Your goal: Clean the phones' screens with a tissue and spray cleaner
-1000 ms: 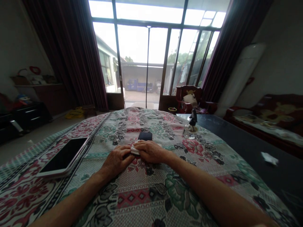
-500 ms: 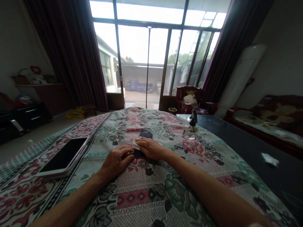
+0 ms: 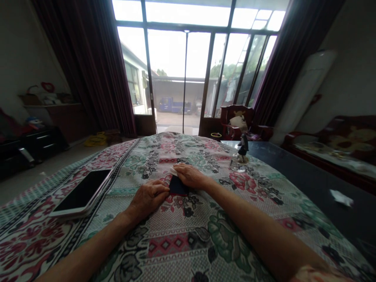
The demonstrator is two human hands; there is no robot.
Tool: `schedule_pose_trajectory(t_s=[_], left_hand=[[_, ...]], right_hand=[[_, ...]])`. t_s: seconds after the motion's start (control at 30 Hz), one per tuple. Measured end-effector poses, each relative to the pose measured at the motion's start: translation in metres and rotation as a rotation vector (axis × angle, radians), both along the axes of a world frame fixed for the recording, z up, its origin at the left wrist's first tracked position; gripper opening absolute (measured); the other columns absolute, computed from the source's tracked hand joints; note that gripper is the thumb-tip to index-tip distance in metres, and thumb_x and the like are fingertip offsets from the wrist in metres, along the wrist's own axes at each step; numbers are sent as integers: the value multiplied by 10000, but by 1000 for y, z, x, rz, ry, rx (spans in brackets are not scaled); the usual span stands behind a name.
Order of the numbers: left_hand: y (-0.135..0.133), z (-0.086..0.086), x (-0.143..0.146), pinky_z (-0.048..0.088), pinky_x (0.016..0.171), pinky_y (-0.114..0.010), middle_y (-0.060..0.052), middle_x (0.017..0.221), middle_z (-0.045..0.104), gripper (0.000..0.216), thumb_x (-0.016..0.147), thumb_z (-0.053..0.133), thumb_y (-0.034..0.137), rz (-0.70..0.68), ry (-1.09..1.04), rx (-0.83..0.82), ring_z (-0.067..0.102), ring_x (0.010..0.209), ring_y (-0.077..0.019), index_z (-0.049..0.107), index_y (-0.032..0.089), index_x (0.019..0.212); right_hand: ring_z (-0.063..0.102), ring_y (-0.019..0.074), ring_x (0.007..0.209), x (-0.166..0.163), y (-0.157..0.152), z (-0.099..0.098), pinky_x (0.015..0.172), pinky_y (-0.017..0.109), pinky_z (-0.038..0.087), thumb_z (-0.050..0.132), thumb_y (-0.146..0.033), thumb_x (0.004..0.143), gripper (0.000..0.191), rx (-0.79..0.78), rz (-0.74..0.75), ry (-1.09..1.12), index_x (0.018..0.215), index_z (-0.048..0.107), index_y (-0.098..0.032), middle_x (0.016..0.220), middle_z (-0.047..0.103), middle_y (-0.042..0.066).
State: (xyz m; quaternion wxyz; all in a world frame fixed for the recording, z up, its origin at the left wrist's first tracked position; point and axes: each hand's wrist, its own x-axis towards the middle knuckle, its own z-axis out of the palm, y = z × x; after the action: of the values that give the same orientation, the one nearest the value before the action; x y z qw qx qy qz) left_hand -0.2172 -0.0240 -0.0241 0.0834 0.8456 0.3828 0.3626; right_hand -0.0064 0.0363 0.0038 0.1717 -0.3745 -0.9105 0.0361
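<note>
A small dark flat object (image 3: 177, 187) lies on the flowered tablecloth (image 3: 188, 239) in front of me. My left hand (image 3: 148, 197) pinches its near left edge with curled fingers. My right hand (image 3: 190, 176) rests over its far end, fingers pressed down on a white tissue (image 3: 173, 170) that peeks out at the fingertips. The far part of the dark object is hidden under my right hand.
A large tablet with a dark screen (image 3: 84, 192) lies to the left on the cloth. A small figurine on a glass base (image 3: 242, 152) stands at the far right. Beyond the cloth's right edge is a dark tabletop (image 3: 308, 180) with a white scrap (image 3: 340, 197).
My right hand has slid with the tissue away from me along the dark object, so the object's near half now shows. My left hand has stayed at its near edge.
</note>
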Motion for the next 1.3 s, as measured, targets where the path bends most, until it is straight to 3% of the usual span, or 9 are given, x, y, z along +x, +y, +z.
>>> schedule_pose_trajectory(t_s=[0.23, 0.37, 0.7, 1.03, 1.2, 1.3], left_hand=[[1, 1, 0, 526, 762, -327, -28, 882, 732, 158, 827, 597, 232, -2, 6, -16, 658, 817, -175, 754, 249, 839], [0, 0, 0, 527, 759, -330, -30, 879, 734, 150, 816, 609, 230, 7, -5, -18, 659, 809, -178, 757, 251, 826], [1, 0, 0, 518, 777, -316, -30, 884, 734, 162, 826, 601, 223, -8, -29, -52, 654, 825, -169, 761, 245, 824], [3, -3, -3, 522, 767, -293, -31, 886, 728, 145, 816, 620, 235, -8, -72, -78, 661, 824, -162, 764, 243, 805], [3, -1, -4, 519, 763, -290, -27, 874, 720, 155, 838, 609, 246, -44, -54, -93, 657, 822, -158, 759, 240, 802], [4, -1, -4, 520, 753, -289, -31, 874, 722, 155, 833, 610, 246, -32, -66, -95, 658, 812, -159, 762, 236, 802]], right_hand=[[494, 209, 1257, 2, 26, 1, 1075, 364, 377, 395, -135, 961, 304, -74, -104, 41, 1195, 577, -200, 1347, 562, 83], [485, 211, 1266, 10, 27, 0, 1077, 366, 379, 391, -145, 963, 310, -73, -79, 35, 1210, 571, -200, 1353, 554, 90], [455, 216, 1280, 35, -21, 2, 1093, 413, 363, 390, -104, 927, 345, -1, 62, 21, 1228, 538, -184, 1333, 555, 105], [499, 187, 1195, 13, -67, 10, 1058, 369, 386, 380, -131, 945, 266, -11, 235, 43, 1136, 561, -172, 1248, 592, 93], [539, 162, 1108, 5, -73, 17, 1048, 344, 384, 387, -106, 945, 230, -15, 320, 44, 1052, 579, -173, 1136, 635, 73], [538, 166, 1123, 8, -63, 12, 1026, 347, 406, 386, -108, 946, 236, -18, 314, 54, 1054, 584, -178, 1169, 628, 72]])
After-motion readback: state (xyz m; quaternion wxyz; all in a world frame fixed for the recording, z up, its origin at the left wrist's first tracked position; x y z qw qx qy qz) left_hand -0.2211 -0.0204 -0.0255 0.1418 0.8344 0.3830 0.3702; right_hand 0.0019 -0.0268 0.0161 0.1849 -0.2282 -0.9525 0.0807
